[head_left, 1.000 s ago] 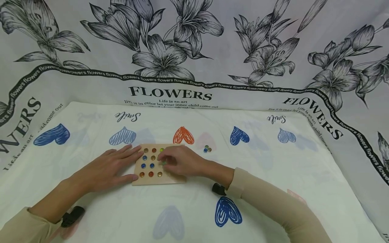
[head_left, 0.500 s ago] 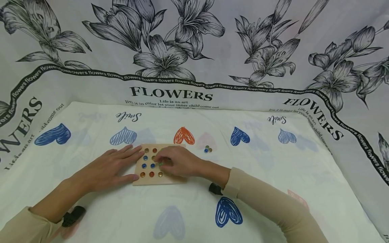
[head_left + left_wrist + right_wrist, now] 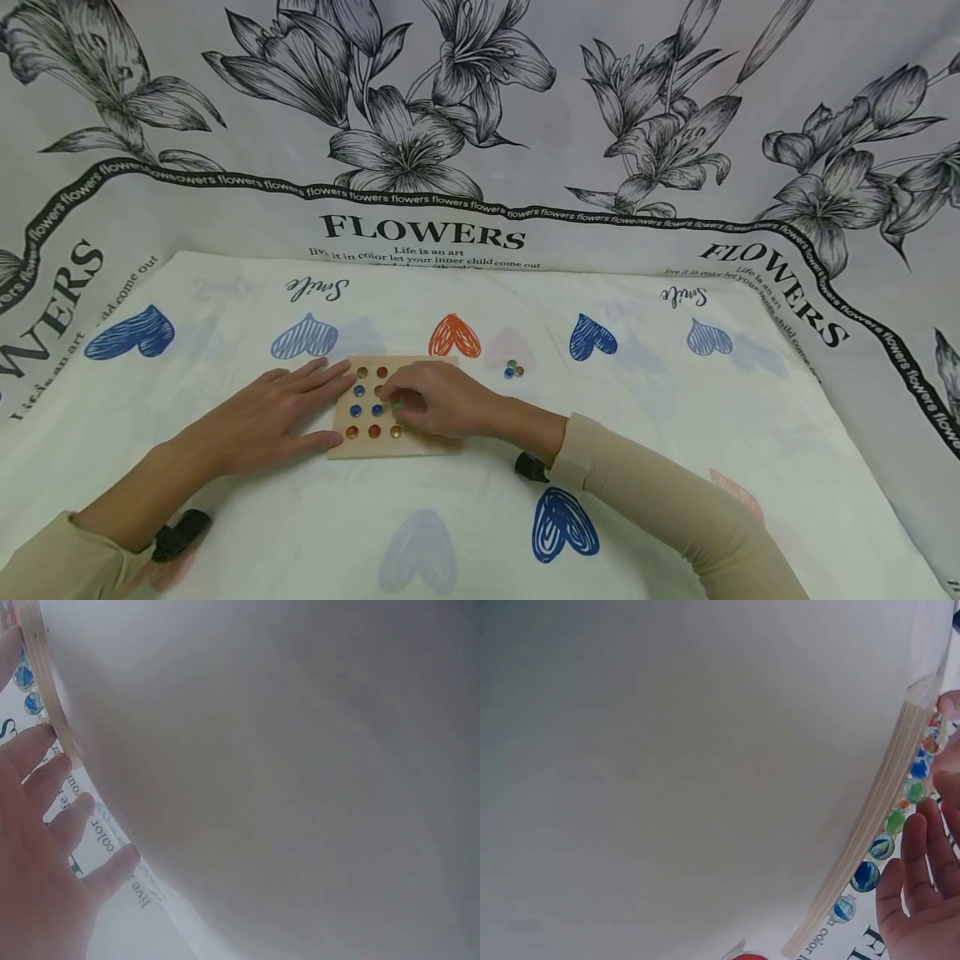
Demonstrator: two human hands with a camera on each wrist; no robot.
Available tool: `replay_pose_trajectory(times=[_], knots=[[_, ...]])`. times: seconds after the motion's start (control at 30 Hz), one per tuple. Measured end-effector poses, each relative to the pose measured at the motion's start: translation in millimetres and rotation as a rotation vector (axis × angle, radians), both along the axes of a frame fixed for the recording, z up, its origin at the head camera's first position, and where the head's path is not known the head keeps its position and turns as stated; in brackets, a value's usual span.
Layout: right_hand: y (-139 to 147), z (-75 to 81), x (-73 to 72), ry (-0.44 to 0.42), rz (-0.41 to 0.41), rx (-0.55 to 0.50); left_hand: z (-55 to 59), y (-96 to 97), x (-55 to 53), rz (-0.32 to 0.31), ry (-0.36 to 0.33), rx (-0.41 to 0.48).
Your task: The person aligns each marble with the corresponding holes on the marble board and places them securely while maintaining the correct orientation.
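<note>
A square wooden board (image 3: 427, 448) lies on the cloth, with rows of coloured glass marbles (image 3: 374, 431) seated on it. My left hand (image 3: 273, 414) lies along the board's left edge, fingers spread and fairly straight, fingertips and thumb touching it. Over the board's right part is my right hand (image 3: 450, 398), thumb and index finger pinching a green marble (image 3: 914, 790) at the row of marbles. The hand covers the board's right side in the head view. From the right wrist, a blue marble (image 3: 865, 876) and others show along the board's edge.
Several loose marbles (image 3: 513, 368) sit together on the cloth right of the board. The white cloth (image 3: 660, 433) is printed with hearts, and a flower-printed sheet (image 3: 517, 167) rises behind it. Black wrist straps (image 3: 182, 534) show at the sleeves.
My right hand has shifted slightly left over the board, now covering the yellow-green marble in the far row. My left hand has stayed in place on the board's edge.
</note>
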State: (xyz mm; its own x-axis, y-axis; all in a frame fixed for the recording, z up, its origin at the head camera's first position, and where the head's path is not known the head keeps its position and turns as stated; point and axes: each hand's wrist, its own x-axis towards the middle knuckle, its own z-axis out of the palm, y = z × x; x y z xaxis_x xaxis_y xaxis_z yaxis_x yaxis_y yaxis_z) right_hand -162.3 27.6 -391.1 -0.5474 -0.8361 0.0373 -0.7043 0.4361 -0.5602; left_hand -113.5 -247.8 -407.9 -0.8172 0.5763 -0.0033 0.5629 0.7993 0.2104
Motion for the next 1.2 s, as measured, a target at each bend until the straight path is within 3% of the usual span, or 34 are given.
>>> replay_pose_trajectory(times=[0.3, 0.47, 0.67, 1.2], knots=[[13, 6.5, -0.3, -0.026, -0.039, -0.060, -0.2, 0.4, 0.2, -0.001, 0.003, -0.010], [32, 10.7, -3.8, -0.031, -0.065, -0.139, 0.8, 1.2, 0.4, 0.004, -0.005, -0.014], [57, 12.5, -6.1, -0.039, -0.134, -0.138, -1.1, 1.0, 0.5, 0.003, 0.000, -0.012], [108, -9.6, -2.2, -0.071, -0.195, -0.080, -1.6, 1.7, 0.6, 0.004, 0.011, -0.011]])
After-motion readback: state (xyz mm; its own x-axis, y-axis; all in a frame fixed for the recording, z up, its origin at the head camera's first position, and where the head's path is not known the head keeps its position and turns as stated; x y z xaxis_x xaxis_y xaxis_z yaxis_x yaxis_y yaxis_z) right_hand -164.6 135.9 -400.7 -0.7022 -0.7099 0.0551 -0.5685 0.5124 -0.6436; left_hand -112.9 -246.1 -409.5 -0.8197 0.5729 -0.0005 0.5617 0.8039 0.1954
